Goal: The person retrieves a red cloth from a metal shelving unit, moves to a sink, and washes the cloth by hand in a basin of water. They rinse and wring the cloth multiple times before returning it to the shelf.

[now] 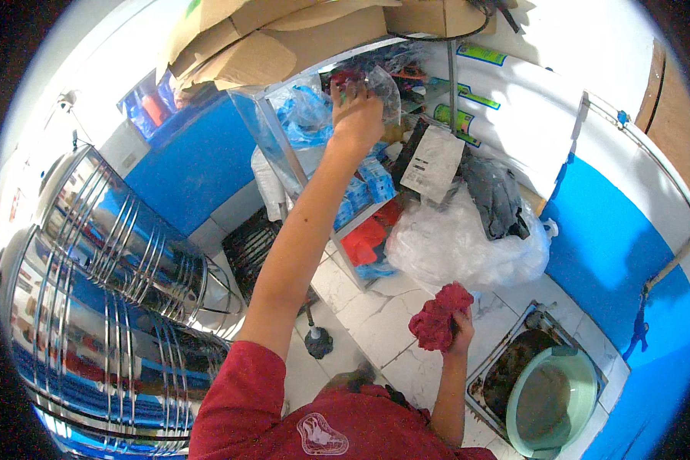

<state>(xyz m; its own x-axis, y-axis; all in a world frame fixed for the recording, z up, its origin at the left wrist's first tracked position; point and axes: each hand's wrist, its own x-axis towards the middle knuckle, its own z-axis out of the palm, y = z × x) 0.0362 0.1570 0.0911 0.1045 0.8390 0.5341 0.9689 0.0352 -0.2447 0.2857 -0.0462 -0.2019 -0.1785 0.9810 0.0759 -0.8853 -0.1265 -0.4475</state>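
My left hand [356, 119] reaches up into the metal-framed shelf [272, 126], its fingers curled at a dark red thing [348, 79] that they partly cover; its kind I cannot make out. Just beside that hand lie blue and clear plastic bags [305, 115]. Lower down on the right, my right hand [460, 333] grips a crumpled dark red cloth [435, 320], held in a bunch above the tiled floor.
Flattened cardboard [284, 54] rests on top of the shelf. Beside it sits a big clear plastic bag [460, 238]. A pale green basin [517, 410] stands in a floor-level square recess at right. Shiny metal racks [123, 253] line the left.
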